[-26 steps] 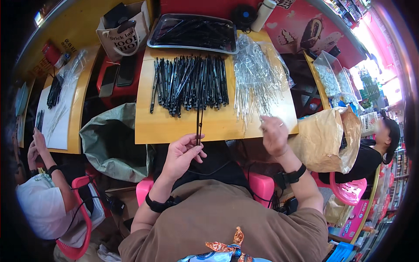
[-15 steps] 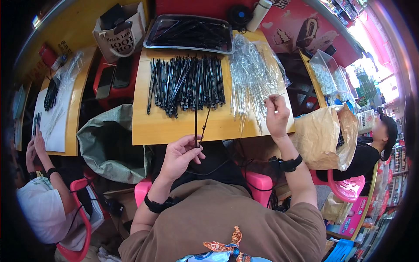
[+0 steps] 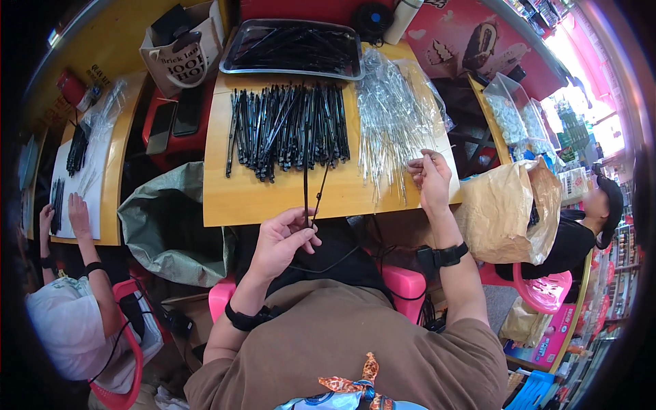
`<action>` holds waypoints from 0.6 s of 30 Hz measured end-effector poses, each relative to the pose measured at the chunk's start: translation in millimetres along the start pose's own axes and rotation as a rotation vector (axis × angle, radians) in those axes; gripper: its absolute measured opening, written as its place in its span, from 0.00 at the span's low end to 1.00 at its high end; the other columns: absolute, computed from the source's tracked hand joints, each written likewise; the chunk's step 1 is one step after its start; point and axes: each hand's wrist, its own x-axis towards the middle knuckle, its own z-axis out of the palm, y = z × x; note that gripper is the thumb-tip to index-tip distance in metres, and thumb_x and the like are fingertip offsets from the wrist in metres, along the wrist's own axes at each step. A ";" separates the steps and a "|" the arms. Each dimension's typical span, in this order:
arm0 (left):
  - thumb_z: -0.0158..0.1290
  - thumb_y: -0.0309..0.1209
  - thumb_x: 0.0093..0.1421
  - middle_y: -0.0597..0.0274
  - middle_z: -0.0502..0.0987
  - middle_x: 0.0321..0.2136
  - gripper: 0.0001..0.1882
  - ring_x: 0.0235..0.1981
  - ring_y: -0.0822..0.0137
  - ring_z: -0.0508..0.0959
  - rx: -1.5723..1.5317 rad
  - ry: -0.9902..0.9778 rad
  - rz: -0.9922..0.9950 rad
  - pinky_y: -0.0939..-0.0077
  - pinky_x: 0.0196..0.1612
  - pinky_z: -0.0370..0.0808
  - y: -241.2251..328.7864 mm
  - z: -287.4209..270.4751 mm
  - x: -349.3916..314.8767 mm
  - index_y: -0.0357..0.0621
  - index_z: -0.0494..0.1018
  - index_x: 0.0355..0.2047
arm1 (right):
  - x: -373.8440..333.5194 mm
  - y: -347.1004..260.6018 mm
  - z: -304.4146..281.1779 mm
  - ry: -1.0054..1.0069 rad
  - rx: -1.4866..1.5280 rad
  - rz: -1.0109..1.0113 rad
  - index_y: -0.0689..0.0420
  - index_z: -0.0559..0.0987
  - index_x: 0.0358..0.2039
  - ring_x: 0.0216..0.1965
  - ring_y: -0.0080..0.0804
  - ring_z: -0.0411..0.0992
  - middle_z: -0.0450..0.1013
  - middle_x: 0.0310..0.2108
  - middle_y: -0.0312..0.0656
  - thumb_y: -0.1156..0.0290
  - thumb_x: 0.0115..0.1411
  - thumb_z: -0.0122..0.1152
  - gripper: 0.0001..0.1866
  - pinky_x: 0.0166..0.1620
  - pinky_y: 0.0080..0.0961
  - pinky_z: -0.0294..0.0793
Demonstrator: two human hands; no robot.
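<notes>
My left hand [image 3: 284,240] is closed in front of the table's near edge, pinching two thin black strips [image 3: 306,188]. They stand up from the fingers and spread apart like a narrow V; the right one has a small lump partway along. Behind them lies a wide heap of similar black strips [image 3: 273,133]. My right hand [image 3: 432,179] is raised over the table's near right corner with thumb and forefinger pinched together; whatever is in that pinch is too fine to make out. Beside it, a spread of thin silvery wire-like pieces [image 3: 389,143] lies with clear plastic wrapping.
A clear tray [image 3: 290,70] of black strips stands at the back of the wooden table [image 3: 219,198]. An open paper bag [image 3: 495,212] is at right, a grey-green sack [image 3: 171,236] at left. Another person [image 3: 75,307] works at a neighbouring table; someone else [image 3: 581,232] sits at right.
My right hand has shifted slightly left, its fingers turned more to the left. My left hand keeps the two strips nearly in place. The person at left has moved both hands apart.
</notes>
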 end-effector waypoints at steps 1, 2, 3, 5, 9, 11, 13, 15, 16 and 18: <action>0.50 0.16 0.57 0.57 0.76 0.31 0.17 0.28 0.67 0.80 0.007 -0.004 0.005 0.82 0.27 0.77 0.3 -0.2 0.2 0.31 0.70 0.48 | 2.8 0.3 -0.5 0.000 0.002 0.001 0.61 0.70 0.43 0.24 0.18 0.71 0.75 0.28 0.40 0.72 0.67 0.44 0.09 0.24 0.09 0.64; 0.50 0.16 0.57 0.57 0.76 0.31 0.17 0.28 0.67 0.80 0.009 -0.003 0.004 0.82 0.27 0.77 0.4 -0.1 0.5 0.31 0.70 0.48 | 5.4 0.5 -1.4 -0.017 -0.008 0.004 0.61 0.70 0.44 0.23 0.17 0.70 0.75 0.27 0.39 0.71 0.67 0.44 0.10 0.23 0.09 0.63; 0.50 0.16 0.57 0.57 0.76 0.31 0.17 0.29 0.67 0.80 0.009 -0.003 0.006 0.82 0.27 0.77 0.4 0.1 0.8 0.31 0.70 0.48 | 7.8 0.5 -2.2 -0.034 -0.019 0.007 0.62 0.70 0.46 0.23 0.17 0.70 0.75 0.26 0.39 0.71 0.67 0.44 0.11 0.22 0.09 0.63; 0.50 0.15 0.57 0.57 0.76 0.31 0.17 0.29 0.67 0.80 0.017 -0.002 0.012 0.82 0.27 0.77 -0.9 0.9 -1.2 0.31 0.70 0.49 | 10.1 -1.5 -3.5 -0.066 -0.043 0.000 0.63 0.70 0.47 0.22 0.16 0.69 0.74 0.25 0.38 0.71 0.66 0.44 0.12 0.22 0.09 0.63; 0.49 0.15 0.57 0.56 0.76 0.32 0.18 0.29 0.66 0.80 0.014 0.008 0.012 0.82 0.27 0.77 -3.7 1.2 -1.4 0.31 0.70 0.49 | 5.9 -13.2 0.8 -0.165 -0.147 -0.002 0.66 0.69 0.50 0.21 0.15 0.67 0.73 0.23 0.37 0.73 0.65 0.45 0.15 0.24 0.09 0.63; 0.49 0.14 0.57 0.56 0.76 0.32 0.18 0.29 0.66 0.80 0.018 0.001 0.004 0.82 0.27 0.77 -3.7 2.1 -0.1 0.31 0.70 0.49 | 2.7 -15.8 -0.5 -0.199 -0.170 0.002 0.67 0.69 0.50 0.21 0.15 0.67 0.73 0.23 0.37 0.74 0.64 0.46 0.15 0.25 0.09 0.64; 0.48 0.14 0.57 0.56 0.76 0.32 0.19 0.29 0.66 0.80 0.023 -0.006 0.004 0.81 0.27 0.77 -3.4 2.4 0.4 0.31 0.69 0.50 | -3.6 -21.8 1.2 -0.238 -0.193 0.007 0.67 0.69 0.49 0.21 0.15 0.67 0.72 0.22 0.36 0.74 0.64 0.46 0.15 0.26 0.10 0.64; 0.48 0.14 0.57 0.56 0.76 0.32 0.19 0.29 0.65 0.80 0.033 -0.002 0.006 0.81 0.28 0.77 -4.6 0.4 1.3 0.31 0.69 0.50 | -18.3 -32.4 8.8 -0.225 -0.285 -0.157 0.69 0.70 0.48 0.22 0.17 0.69 0.73 0.23 0.37 0.75 0.63 0.47 0.15 0.28 0.11 0.67; 0.48 0.13 0.57 0.56 0.76 0.32 0.20 0.29 0.65 0.80 0.044 -0.001 0.008 0.81 0.28 0.77 -4.6 -0.3 0.7 0.31 0.69 0.51 | -27.5 -35.8 14.8 -0.227 -0.285 -0.153 0.69 0.70 0.48 0.22 0.17 0.69 0.73 0.23 0.37 0.75 0.63 0.47 0.15 0.28 0.11 0.67; 0.48 0.13 0.56 0.55 0.76 0.32 0.20 0.30 0.65 0.80 0.038 0.006 0.009 0.81 0.28 0.77 -3.8 -1.2 -0.4 0.31 0.68 0.51 | -45.4 -37.4 25.5 -0.174 -0.303 -0.347 0.69 0.71 0.45 0.23 0.20 0.70 0.73 0.23 0.37 0.78 0.62 0.47 0.12 0.31 0.13 0.69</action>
